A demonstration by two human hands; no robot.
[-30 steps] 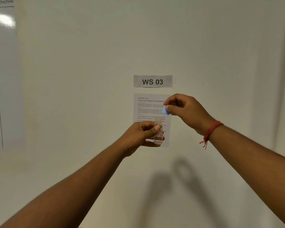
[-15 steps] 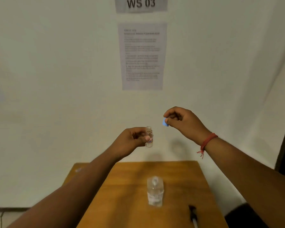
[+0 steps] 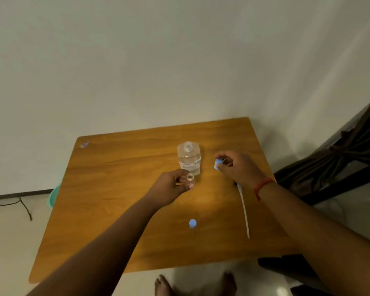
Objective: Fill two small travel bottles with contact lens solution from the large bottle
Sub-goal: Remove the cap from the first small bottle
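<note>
My left hand (image 3: 171,185) grips a small clear travel bottle (image 3: 190,177), upright with its mouth uncovered, just above the wooden table (image 3: 115,189). My right hand (image 3: 236,167) pinches a blue cap (image 3: 217,163) to the right of the large clear bottle (image 3: 189,158), which stands uncapped at the table's middle with a handwritten label. A second small bottle with a blue cap (image 3: 192,224) stands nearer to me on the table.
A white tube with a dark end (image 3: 245,212) lies on the table under my right wrist. A small scrap (image 3: 84,144) sits at the far left corner. A dark wooden frame (image 3: 340,159) stands at the right, a green tub (image 3: 56,194) on the floor at the left.
The view has tilted down from the wall notice to the table. Both hands have come down with it, still holding the small bottle and the blue cap.
</note>
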